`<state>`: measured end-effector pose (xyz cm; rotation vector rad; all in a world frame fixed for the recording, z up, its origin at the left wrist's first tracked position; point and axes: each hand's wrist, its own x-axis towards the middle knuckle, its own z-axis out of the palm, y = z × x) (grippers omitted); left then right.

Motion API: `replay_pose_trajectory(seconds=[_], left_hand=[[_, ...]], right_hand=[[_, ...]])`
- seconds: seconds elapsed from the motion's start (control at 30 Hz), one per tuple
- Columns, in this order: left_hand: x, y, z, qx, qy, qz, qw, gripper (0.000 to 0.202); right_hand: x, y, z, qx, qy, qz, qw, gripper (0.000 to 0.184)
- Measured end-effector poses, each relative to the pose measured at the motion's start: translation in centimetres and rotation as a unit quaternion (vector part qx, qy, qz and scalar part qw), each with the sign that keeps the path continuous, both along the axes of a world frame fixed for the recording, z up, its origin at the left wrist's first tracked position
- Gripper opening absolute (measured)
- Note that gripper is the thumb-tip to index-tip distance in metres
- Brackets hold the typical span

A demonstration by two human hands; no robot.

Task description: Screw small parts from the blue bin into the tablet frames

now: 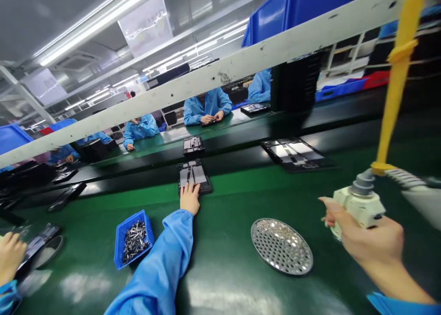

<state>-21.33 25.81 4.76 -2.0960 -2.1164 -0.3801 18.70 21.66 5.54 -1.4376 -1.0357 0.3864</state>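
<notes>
My left hand [189,198] reaches forward, its fingertips spread over the near edge of an opened tablet-like device [193,173] with a dark frame and light panels inside. No grip around that edge is visible. In my right hand [374,237] is a pale electric screwdriver [358,200], hung from a yellow strap [396,85]; its lower end is hidden. Between my arms lies a round perforated metal dish [282,247] with tiny shiny parts, perhaps screws. Left of my left forearm stands a blue bin [117,241] full of small metal parts.
Along the dark conveyor belt [234,151] lie more opened devices, one at the right [292,153]. A white beam [206,83] crosses above it. Several co-workers in blue sit opposite. Another person's hand [12,255] is at the left edge, beside another device [39,241].
</notes>
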Motion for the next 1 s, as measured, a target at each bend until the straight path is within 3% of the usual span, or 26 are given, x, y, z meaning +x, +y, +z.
replay_pose_trajectory(seconds=[0.1, 0.17, 0.3, 0.47, 0.63, 1.0], left_hand=[[-1.0, 1.0, -1.2, 0.058, -0.034, 0.048, 0.997, 0.056], [-1.5, 0.5, -1.9, 0.083, -0.052, 0.041, 0.994, 0.047], [-1.4, -1.6, -3.2, 0.099, -0.083, -0.042, 0.991, 0.03], [0.2, -3.1, -4.8, 0.081, -0.119, -0.148, 0.978, 0.025], [0.5, -2.9, -5.0, 0.069, -0.138, -0.183, 0.971, 0.027], [0.4, -3.0, -4.8, 0.057, -0.151, -0.179, 0.971, 0.027]], right_hand=[[-0.5, -0.4, 1.2, -0.086, 0.042, 0.014, 0.995, 0.046], [-1.0, -0.7, 2.0, -0.102, 0.051, 0.023, 0.993, 0.044], [-1.8, -1.0, 2.6, -0.085, 0.058, 0.041, 0.994, 0.041], [-1.7, -0.8, 1.6, -0.087, 0.042, 0.039, 0.995, 0.044], [-1.3, -0.7, 0.9, -0.078, 0.014, 0.04, 0.996, 0.043], [-1.3, -0.8, 0.3, -0.032, 0.015, 0.067, 0.997, 0.049]])
